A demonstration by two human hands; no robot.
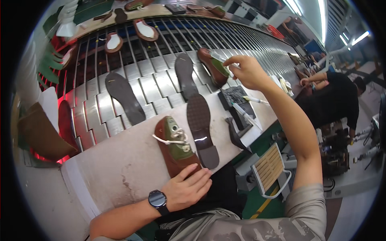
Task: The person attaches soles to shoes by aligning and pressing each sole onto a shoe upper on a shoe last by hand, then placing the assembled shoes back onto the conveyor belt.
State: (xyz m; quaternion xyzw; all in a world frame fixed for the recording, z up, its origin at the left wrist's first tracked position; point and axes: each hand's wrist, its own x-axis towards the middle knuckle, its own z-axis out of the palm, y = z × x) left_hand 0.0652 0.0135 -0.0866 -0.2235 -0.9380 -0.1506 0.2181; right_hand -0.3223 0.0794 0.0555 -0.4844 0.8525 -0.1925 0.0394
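Observation:
My left hand (187,186), with a black watch on its wrist, lies over the near end of a brown and green shoe (179,146) with a white lace, gripping it on the worktable. Against that shoe's right side is a dark brown sole (199,126). My right hand (251,72) is raised beside a second brown and green shoe (213,67) on the metal slats. Its index finger and thumb are bent toward each other at that shoe's opening. A pale, thin thing shows there, too unclear to name.
Two more dark soles (125,98) (185,74) lie on the slatted conveyor (157,90). A black block (235,96), a brush (247,114) and a black angled tool (237,136) lie right on the worktable (116,168). A person (333,98) works at the right.

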